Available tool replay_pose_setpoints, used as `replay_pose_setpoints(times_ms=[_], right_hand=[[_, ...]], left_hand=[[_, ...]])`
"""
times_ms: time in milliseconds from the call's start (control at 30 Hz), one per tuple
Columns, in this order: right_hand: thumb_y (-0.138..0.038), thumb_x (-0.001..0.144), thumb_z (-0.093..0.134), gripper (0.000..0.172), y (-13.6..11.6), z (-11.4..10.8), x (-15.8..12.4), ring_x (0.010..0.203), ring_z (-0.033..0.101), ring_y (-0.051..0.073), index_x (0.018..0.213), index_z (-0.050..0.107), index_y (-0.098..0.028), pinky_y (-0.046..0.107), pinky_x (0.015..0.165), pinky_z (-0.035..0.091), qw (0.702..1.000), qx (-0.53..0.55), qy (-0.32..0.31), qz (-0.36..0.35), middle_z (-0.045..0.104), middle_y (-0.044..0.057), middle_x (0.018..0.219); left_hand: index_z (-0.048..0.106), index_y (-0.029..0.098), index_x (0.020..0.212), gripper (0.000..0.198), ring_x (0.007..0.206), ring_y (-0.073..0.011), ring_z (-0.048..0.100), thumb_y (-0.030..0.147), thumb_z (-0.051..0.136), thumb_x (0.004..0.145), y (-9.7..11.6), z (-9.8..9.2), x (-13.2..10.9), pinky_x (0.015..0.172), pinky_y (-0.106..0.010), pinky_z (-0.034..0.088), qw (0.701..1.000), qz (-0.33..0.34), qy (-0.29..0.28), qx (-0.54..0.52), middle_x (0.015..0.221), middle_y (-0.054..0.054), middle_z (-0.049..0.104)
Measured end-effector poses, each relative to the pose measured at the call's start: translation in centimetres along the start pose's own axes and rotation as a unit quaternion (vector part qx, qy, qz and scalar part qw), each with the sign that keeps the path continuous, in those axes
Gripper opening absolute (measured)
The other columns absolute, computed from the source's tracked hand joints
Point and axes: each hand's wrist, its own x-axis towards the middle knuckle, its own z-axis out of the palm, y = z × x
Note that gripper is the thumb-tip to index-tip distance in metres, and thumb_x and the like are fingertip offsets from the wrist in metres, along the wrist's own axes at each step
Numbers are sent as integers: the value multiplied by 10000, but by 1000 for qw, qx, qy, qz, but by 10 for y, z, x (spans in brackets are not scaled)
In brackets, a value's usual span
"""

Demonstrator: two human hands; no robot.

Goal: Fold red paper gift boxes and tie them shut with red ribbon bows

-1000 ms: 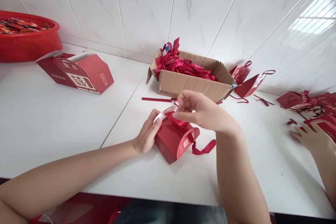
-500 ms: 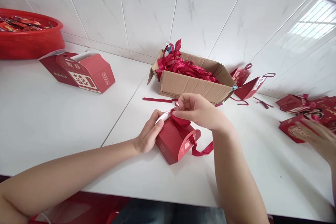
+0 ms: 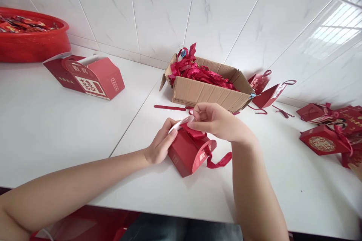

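A small red gift box (image 3: 185,154) stands on the white table in front of me, its curved end flap toward me. My left hand (image 3: 161,143) grips its left side, thumb on the white-lined far flap. A dark red ribbon (image 3: 195,132) runs across the top of the box, and its loose tail lies on the table to the right. My right hand (image 3: 209,120) is over the far flap, thumb and fingers pinched on the ribbon. The fingertips partly hide where the ribbon meets the flap.
Behind the box, a cardboard carton (image 3: 209,90) holds red ribbons. An open-topped red box (image 3: 90,77) stands left, near a red basin (image 3: 34,47) of wrapped sweets. Several finished boxes (image 3: 322,141) are at right, beside another person's hand (image 3: 356,169). Ribbon pieces (image 3: 169,108) lie before the carton.
My right hand has shifted slightly right, and the ribbon at the far flap is drawn flatter. The other person's hand has moved off the box at the right, toward the frame's edge.
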Motion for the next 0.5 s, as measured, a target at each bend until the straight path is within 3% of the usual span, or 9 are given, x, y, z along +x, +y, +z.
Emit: replay_pose_setpoints(times_ms=[167,500], right_hand=[[-335,786,667,291,0,-1,-1,611,470,99,705,421,-202,249,568,364,999,37,-30,-5,548,-29,685],[-382,790,678,358,2,-7,-1,593,418,93,698,382,-203,242,548,305,1000,14,14,7,480,-45,618]], left_hand=[[483,214,1024,245,785,-190,530,433,390,965,2,1,1,718,-340,381,1000,7,-7,-10,752,-10,542],[461,194,1038,287,731,-160,491,459,378,964,0,1,0,657,-317,356,1000,-2,-7,-8,906,-43,567]])
